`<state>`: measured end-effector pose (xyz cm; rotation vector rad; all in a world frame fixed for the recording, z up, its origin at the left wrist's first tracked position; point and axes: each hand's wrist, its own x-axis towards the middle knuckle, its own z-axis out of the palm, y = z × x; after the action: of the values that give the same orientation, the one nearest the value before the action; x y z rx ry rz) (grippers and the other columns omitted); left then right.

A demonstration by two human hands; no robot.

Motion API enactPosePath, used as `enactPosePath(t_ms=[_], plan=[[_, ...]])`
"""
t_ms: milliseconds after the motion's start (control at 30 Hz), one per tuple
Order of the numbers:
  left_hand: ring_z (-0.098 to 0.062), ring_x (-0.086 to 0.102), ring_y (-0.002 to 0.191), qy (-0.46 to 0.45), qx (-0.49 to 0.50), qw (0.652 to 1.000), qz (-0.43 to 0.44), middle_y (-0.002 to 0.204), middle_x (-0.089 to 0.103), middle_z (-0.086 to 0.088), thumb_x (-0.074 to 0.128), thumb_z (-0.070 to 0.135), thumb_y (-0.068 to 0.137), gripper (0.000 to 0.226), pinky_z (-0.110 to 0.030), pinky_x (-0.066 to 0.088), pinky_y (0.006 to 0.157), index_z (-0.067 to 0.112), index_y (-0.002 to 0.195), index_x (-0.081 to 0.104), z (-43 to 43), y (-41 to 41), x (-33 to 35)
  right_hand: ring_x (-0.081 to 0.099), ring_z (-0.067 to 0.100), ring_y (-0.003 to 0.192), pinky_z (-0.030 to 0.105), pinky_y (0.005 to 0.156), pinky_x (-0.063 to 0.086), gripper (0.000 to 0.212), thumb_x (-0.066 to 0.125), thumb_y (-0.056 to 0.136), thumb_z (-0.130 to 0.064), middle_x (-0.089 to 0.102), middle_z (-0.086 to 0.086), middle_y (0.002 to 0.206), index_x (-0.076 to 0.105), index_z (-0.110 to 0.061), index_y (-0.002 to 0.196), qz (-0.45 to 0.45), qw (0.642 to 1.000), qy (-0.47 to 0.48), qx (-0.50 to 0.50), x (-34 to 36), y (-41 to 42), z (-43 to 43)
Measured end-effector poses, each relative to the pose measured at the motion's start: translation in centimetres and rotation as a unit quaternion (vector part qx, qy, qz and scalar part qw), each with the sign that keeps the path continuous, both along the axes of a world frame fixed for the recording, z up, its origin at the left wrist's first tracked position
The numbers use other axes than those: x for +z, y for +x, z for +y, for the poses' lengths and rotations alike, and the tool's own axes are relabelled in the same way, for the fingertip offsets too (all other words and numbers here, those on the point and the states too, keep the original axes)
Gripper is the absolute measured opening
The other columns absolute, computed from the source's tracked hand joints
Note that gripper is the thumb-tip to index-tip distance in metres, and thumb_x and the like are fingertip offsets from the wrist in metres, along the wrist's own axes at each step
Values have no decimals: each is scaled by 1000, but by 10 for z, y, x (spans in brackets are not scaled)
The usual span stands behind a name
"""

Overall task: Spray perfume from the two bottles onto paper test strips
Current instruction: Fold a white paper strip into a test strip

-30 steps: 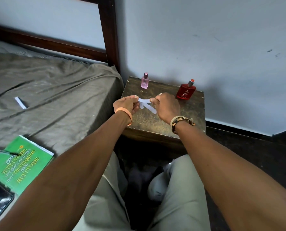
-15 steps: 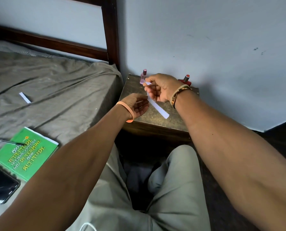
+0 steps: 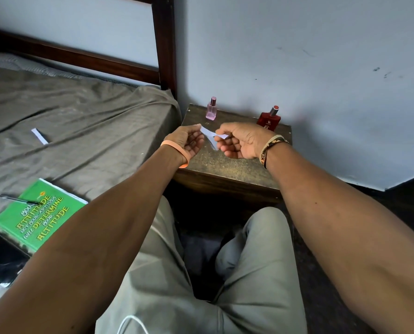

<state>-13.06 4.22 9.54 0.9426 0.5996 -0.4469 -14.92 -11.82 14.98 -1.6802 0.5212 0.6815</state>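
Where bottles (image 3: 211, 112) stand, perhaps wooden nightstand (image 3: 225, 166), wall (image 3: 297, 56)

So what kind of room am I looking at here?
Most likely a bedroom: a bed with a wrinkled grey sheet and dark wooden headboard, and beside it a wooden bedside table holding a pink bottle and a red bottle.

Left hand (image 3: 186, 143) and right hand (image 3: 239, 143), pinching paper strips (image 3: 209, 133) between them, hover over small table (image 3: 225, 165), blocking front way to pink bottle (image 3: 211, 112) and red bottle (image 3: 268, 119) standing well apart at its back edge, wall (image 3: 297, 68) close behind, bed (image 3: 80, 116) hard left.
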Motion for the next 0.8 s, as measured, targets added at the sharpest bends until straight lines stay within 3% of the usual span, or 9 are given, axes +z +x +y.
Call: enactPosePath(t_ms=[200, 533, 700, 800], plan=[[-11, 63, 59, 13, -17, 1000, 13, 56, 64, -2, 73, 10, 81, 9, -21, 57, 60, 6, 77, 66, -2, -2, -7, 63, 12, 55, 23, 54, 55, 19, 64, 93, -23, 70, 9, 73, 70, -5, 89, -30, 999, 34, -4, -7, 1, -4], [-12, 64, 59, 36, 29, 999, -19, 70, 65, -8, 66, 5, 87, 3, -24, 58, 59, 7, 85, 66, -2, -1, -14, 61, 15, 56, 27, 54, 55, 27, 79, 84, -17, 70, 13, 76, 69, 3, 97, -59, 991, -107, 57, -19, -1, -6], [-14, 64, 61, 18, 30, 998, -51, 66, 66, -7, 54, 2, 94, 16, -26, 58, 62, 10, 83, 63, -6, -2, -17, 66, 17, 60, 32, 65, 60, 11, 85, 76, -9, 73, 9, 78, 76, -9, 83, -195, 972, -102, 80, -22, -9, 4], [-14, 62, 50, -7, -14, 996, -83, 58, 65, -4, 48, 5, 97, 27, -25, 53, 53, 11, 75, 63, -8, -3, -16, 70, 15, 67, 32, 69, 61, 16, 83, 79, -17, 76, 8, 80, 76, -13, 93, -202, 965, -80, 149, -19, -12, 12]])
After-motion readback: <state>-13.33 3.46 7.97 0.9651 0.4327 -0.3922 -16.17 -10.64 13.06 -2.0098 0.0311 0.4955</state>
